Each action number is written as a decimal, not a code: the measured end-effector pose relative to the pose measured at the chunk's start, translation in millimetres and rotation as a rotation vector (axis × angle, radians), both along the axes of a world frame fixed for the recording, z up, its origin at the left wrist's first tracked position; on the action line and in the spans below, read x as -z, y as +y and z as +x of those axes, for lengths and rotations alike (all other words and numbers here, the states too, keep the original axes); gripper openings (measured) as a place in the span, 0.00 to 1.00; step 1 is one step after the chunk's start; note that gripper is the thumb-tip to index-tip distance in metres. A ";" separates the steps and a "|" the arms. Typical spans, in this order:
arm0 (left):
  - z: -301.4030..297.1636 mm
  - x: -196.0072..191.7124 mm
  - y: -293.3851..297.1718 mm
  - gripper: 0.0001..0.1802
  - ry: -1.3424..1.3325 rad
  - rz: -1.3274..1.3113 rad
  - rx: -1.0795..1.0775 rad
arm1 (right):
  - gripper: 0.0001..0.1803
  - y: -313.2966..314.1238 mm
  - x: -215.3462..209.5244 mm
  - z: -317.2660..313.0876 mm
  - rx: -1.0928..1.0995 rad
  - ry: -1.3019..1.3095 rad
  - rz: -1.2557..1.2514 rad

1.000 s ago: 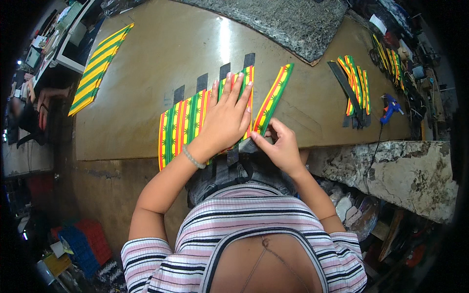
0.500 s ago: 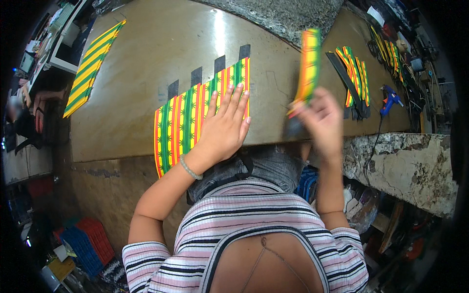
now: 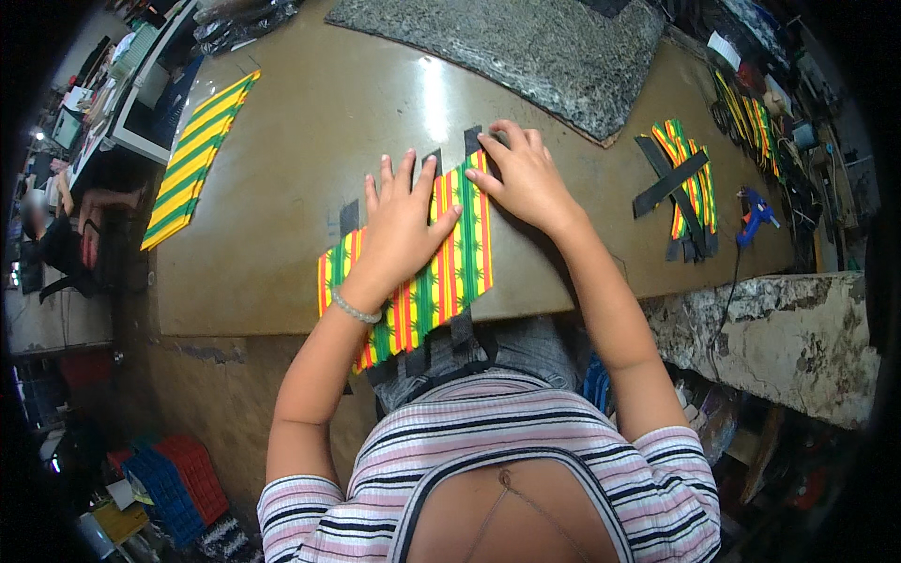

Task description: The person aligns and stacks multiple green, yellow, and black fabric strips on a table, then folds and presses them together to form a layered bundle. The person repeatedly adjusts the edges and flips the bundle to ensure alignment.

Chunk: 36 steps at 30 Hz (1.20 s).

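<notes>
A panel of striped strips (image 3: pixel 457 246), yellow, green and red with dark leaf shapes, lies at the table's near edge, its lower end overhanging toward my lap. My left hand (image 3: pixel 399 220) rests flat on its middle, fingers spread. At the panel's upper right corner, my right hand (image 3: pixel 526 178) has its thumb on the rightmost strip and its fingertips by a dark tab (image 3: pixel 472 141). Its fingers are apart and bent, with nothing seen held in them. More dark tabs stick out along the panel's upper edge, partly behind my left hand.
To the right lie a bundle of striped strips (image 3: pixel 701 192) with crossed black strips (image 3: pixel 669 185), and a blue glue gun (image 3: pixel 756 216) with its cord over the edge. A diagonal-striped piece (image 3: pixel 199 164) lies far left. A grey speckled slab (image 3: pixel 526 58) covers the back.
My right hand has moved left onto the panel's corner, and the strip it held is no longer in it. A second black strip now crosses the bundle on the right. My left hand stays on the panel.
</notes>
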<state>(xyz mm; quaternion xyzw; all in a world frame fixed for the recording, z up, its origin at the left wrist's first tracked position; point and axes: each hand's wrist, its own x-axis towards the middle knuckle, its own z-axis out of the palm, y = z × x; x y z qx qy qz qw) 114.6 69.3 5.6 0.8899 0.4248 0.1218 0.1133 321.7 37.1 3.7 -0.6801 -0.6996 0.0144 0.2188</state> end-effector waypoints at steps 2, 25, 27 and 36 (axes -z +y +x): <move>1.0 0.4 2.9 0.43 -0.017 0.017 -0.012 | 0.30 3.9 -0.6 3.4 0.007 0.098 -0.051; 30.4 -56.5 58.5 0.16 -0.658 -1.013 0.286 | 0.11 -24.5 -57.7 20.0 -0.150 1.403 -0.233; 38.1 -55.9 56.3 0.17 -0.632 -0.982 0.288 | 0.11 -26.4 -54.8 24.8 -0.105 1.376 -0.221; 68.4 -46.2 58.1 0.14 -0.573 -0.918 0.306 | 0.09 -27.0 -36.0 42.9 -0.054 1.364 -0.139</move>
